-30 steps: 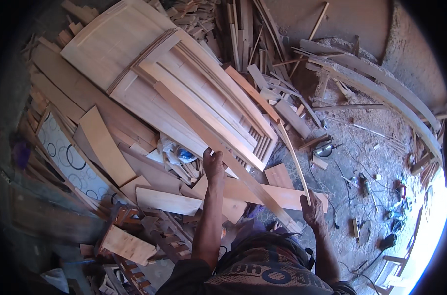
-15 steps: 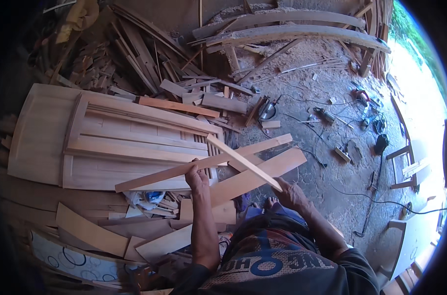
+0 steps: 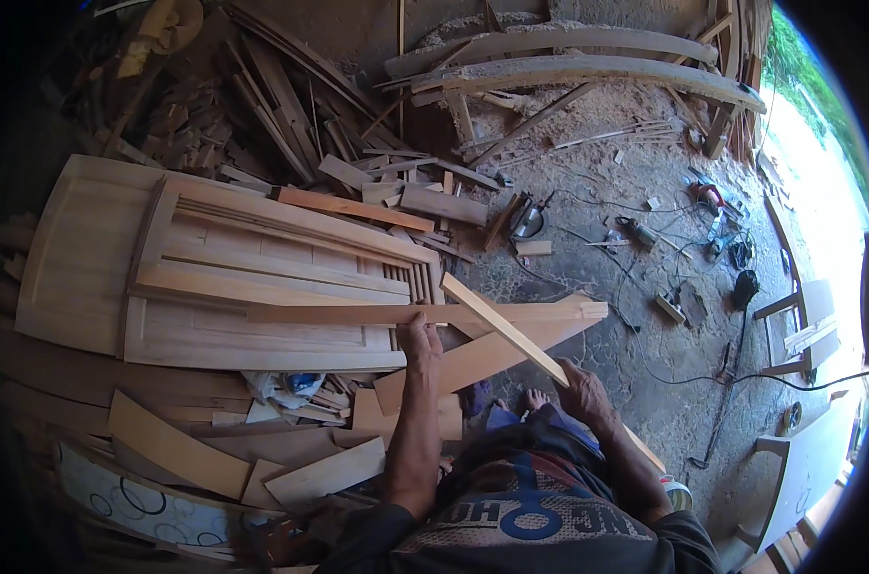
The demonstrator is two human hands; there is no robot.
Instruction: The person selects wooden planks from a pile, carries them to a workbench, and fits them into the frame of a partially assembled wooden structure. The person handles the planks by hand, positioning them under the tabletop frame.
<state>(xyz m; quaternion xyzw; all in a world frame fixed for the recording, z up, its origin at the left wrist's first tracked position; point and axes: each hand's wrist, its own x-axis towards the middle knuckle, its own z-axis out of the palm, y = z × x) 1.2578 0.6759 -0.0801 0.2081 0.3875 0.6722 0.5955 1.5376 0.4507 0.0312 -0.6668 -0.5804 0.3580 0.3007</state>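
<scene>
My left hand (image 3: 419,342) is closed around a long, flat wooden board (image 3: 334,314), gripping it near its middle. That board lies nearly level across the view. My right hand (image 3: 589,397) is wrapped round a narrow, pale wooden strip (image 3: 503,326). The strip slants and crosses over the board; whether the two touch I cannot tell. Its lower end comes out past my right wrist. Below both pieces, a wider board (image 3: 492,359) lies tilted close to my feet. Pale wooden door panels (image 3: 90,258) with a frame on top are stacked left of my left hand.
Wood offcuts (image 3: 444,204) are heaped beyond the panels. A circular saw (image 3: 528,222) and other corded power tools (image 3: 637,231) sit on the dusty floor, with a black cable (image 3: 673,375) running across it. Curved beams (image 3: 587,69) stand at the back. More boards (image 3: 171,445) lie at lower left.
The board in my left hand has turned from a slant to nearly level and shifted right. My right hand has moved a little right and down with the strip.
</scene>
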